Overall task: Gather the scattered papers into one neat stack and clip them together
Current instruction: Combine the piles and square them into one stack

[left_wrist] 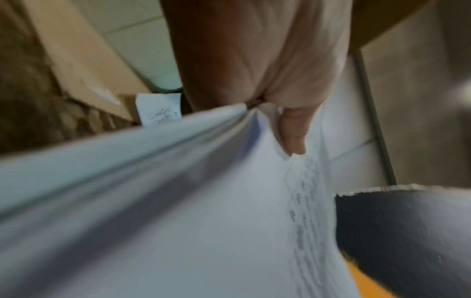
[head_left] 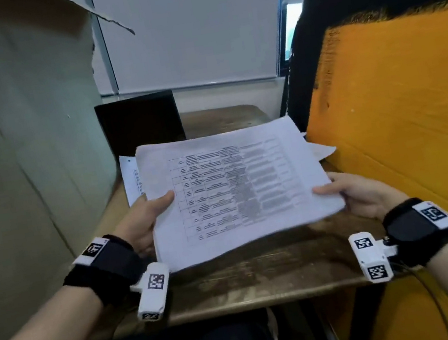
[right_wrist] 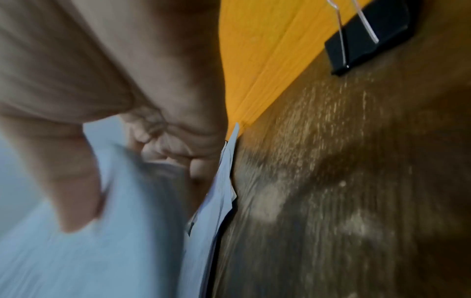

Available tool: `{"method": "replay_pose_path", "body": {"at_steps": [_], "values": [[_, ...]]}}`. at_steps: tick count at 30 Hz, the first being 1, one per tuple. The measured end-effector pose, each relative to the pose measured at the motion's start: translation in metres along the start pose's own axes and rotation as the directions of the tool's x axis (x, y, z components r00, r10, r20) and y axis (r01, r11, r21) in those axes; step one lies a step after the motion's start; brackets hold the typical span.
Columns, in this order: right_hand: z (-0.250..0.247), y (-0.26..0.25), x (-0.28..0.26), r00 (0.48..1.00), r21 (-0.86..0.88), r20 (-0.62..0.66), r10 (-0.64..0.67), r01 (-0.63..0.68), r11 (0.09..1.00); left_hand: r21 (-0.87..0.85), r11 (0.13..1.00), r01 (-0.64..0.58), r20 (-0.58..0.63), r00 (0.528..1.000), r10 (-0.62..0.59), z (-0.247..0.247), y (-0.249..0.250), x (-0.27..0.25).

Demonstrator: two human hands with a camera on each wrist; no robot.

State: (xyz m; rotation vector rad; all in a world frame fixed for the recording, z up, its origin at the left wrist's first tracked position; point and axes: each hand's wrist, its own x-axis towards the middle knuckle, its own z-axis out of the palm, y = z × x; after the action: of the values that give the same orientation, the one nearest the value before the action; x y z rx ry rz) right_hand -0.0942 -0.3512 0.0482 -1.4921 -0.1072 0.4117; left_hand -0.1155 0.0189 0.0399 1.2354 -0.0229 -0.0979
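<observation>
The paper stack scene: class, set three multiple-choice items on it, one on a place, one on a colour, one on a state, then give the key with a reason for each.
1. Where does the binder clip lie?
A. on the table beside the orange board
B. on the stack
C. in the left hand

2. What colour is the clip's body?
A. orange
B. black
C. white

3. How is the stack held?
A. lying flat, untouched
B. by the right hand alone
C. by both hands at its side edges

Key: 1 A, the right wrist view shows it on the table by the orange board. 2 B, black with wire handles. 3 C, the left hand and right hand each grip an edge.
</observation>
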Motion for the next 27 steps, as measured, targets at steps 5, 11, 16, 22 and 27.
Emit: {"method": "replay_pose_path", "body": {"at_steps": [5,11,16,22,27], "values": [[0.022,-0.017,0.012,0.897,-0.004,-0.308,-0.316,0.331,0.944,0.243,0.923,-0.299,0.014,0.952,0.305,0.028,0.017,-0.001],[0.024,-0.018,0.002,0.802,-0.333,-0.278,-0.529,0.436,0.836,0.359,0.847,-0.393,-0.129,0.877,0.462,0.011,0.016,0.016],[0.036,0.009,0.008,0.787,-0.067,-0.453,-0.419,0.439,0.896,0.385,0.846,-0.370,-0.236,0.847,0.477,0.018,-0.021,0.020],[0.035,-0.003,0.013,0.749,-0.148,-0.561,-0.353,0.328,0.933,0.295,0.885,-0.360,-0.341,0.826,0.449,0.033,-0.011,0.042],[0.034,-0.016,0.022,0.745,-0.158,-0.594,-0.302,0.259,0.953,0.370,0.854,-0.365,-0.313,0.817,0.485,0.044,0.006,0.045]]}}
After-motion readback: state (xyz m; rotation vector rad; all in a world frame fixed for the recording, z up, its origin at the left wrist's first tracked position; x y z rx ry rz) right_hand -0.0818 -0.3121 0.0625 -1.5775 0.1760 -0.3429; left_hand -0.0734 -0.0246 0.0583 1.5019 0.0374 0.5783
